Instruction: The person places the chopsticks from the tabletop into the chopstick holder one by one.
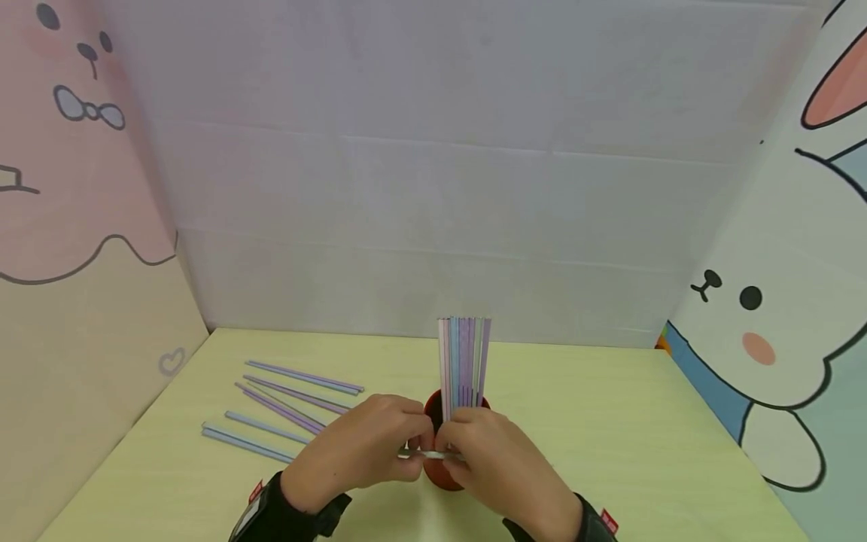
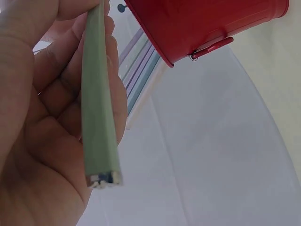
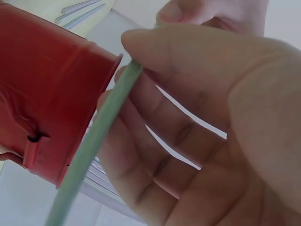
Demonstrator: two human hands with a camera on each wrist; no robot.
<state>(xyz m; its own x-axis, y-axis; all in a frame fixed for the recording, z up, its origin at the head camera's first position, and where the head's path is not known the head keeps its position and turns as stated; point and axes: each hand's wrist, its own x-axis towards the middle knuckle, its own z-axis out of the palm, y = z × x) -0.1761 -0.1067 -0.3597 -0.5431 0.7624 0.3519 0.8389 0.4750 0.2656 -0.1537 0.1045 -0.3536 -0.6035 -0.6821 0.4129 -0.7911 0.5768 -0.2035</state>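
Both hands pinch one slim pale green stick (image 2: 98, 99) between thumb and fingertips, close together over the near side of a red bucket (image 1: 443, 476). In the left wrist view the stick runs along my left hand (image 1: 378, 439) and shows a shiny silver end. My right hand (image 1: 497, 459) grips the same stick, which slants down past the bucket's rim in the right wrist view. Inside the bucket stand several upright sticks (image 1: 463, 354) in pink, blue, purple and pale green. Part of the bucket is hidden behind the hands.
Left of the bucket, several loose purple and blue sticks (image 1: 305, 376) lie on the pale yellow table (image 1: 609, 436), some side by side. Behind rises a white cloth wall (image 1: 433, 188), with cartoon-printed panels (image 1: 759, 361) at the sides.
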